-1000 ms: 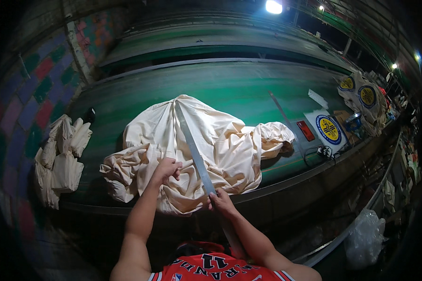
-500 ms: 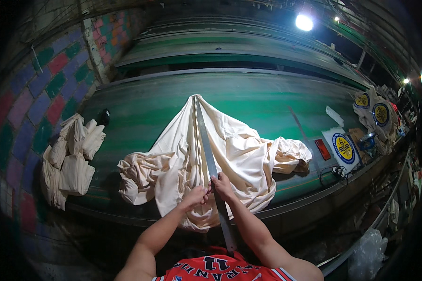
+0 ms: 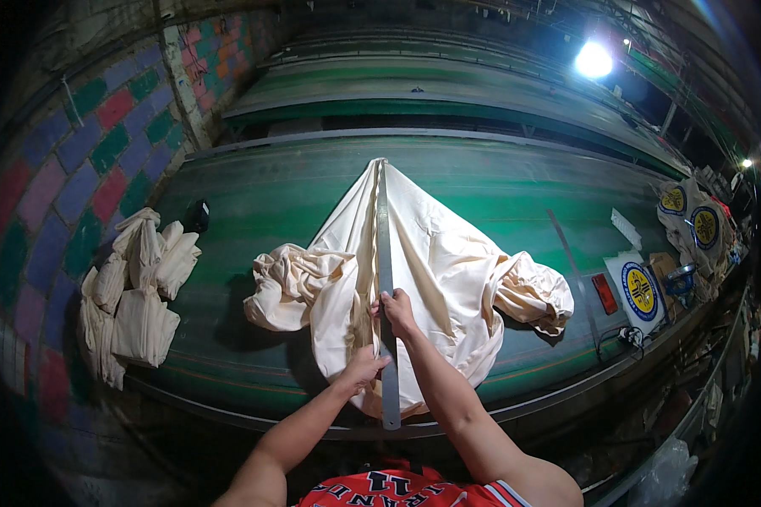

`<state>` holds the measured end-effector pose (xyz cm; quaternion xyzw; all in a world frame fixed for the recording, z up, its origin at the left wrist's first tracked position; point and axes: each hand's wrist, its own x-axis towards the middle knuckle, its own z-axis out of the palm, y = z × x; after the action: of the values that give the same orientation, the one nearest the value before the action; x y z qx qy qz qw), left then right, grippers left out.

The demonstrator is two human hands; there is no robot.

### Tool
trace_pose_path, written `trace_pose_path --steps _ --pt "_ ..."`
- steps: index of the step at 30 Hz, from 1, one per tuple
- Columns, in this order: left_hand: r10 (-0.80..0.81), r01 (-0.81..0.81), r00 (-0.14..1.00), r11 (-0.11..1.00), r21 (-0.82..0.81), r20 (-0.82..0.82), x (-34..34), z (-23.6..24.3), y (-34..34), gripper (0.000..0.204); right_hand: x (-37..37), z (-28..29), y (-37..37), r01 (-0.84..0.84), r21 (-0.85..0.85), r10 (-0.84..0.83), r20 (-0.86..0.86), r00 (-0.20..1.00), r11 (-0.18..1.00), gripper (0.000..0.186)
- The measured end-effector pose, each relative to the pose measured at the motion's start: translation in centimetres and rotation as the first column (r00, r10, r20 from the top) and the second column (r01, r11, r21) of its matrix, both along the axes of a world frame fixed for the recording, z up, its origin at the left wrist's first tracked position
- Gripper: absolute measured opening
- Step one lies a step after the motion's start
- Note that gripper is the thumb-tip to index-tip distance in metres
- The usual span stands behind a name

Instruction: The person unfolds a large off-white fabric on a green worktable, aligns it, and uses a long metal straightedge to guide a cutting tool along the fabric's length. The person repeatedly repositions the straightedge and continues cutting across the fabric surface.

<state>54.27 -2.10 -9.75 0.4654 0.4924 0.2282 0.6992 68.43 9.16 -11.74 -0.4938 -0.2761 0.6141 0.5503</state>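
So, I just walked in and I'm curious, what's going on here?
The person's right hand grips a long metal strip lying lengthwise along a large cream cloth on a green table. The left hand is nearer the body, at the cloth beside the strip; its exact grip is unclear. The cloth narrows to a point at the far end and is bunched on both sides. Folded cream bundles lie to the left.

the curled right hand [image 3: 396, 311] reaches farther forward than the left hand [image 3: 364, 369].
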Motion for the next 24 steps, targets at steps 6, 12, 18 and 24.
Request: trace_pose_path --steps 6,12,18,24 --pt "0.085 -0.083 0.996 0.992 0.093 -0.027 0.8 -2.0 1.2 0.008 2.7 -2.2 -5.5 -0.151 0.038 0.134 0.285 0.949 0.988 0.046" --pt "0.143 -0.139 0.989 0.983 0.122 -0.024 2.2 -2.3 6.1 0.012 1.6 -0.7 -19.2 -0.182 -0.075 0.195 0.216 0.957 0.98 0.05" --pt "0.084 -0.092 0.993 0.992 0.089 0.087 4.3 -2.9 10.9 0.012 -0.6 3.8 -16.3 0.005 -0.175 -0.039 -0.192 0.981 0.985 0.017" --pt "0.027 -0.009 0.996 0.977 0.214 -0.08 3.5 -1.3 16.3 0.016 -0.3 5.5 -9.8 0.015 -0.159 -0.046 -0.194 0.98 0.987 0.01"
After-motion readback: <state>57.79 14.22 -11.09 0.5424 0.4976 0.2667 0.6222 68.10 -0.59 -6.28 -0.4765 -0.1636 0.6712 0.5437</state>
